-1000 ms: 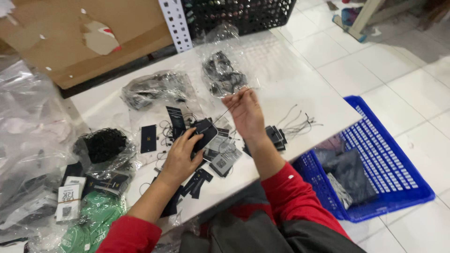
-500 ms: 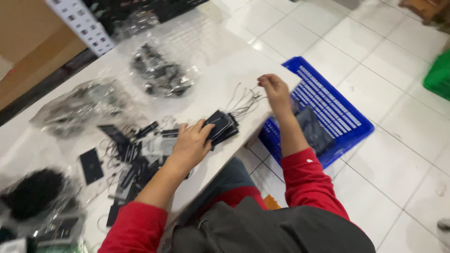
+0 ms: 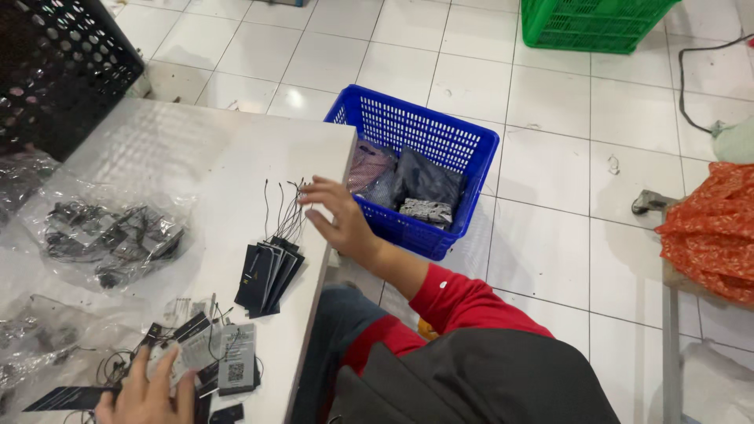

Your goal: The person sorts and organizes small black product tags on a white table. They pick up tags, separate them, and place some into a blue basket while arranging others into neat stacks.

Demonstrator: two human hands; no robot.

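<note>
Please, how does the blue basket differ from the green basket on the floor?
The blue basket shows whole, close beside the white table; the green basket lies farther off, cut by the picture's top edge. The blue basket holds folded dark clothes; the inside of the green basket cannot be seen. Both are perforated plastic and stand on the white tiled floor.

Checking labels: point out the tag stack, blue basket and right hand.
tag stack (image 3: 267,276), head view, on the middle of the fanned dark tags.
blue basket (image 3: 408,129), head view, on its far wall.
right hand (image 3: 339,220), head view, on the back of the hand.
</note>
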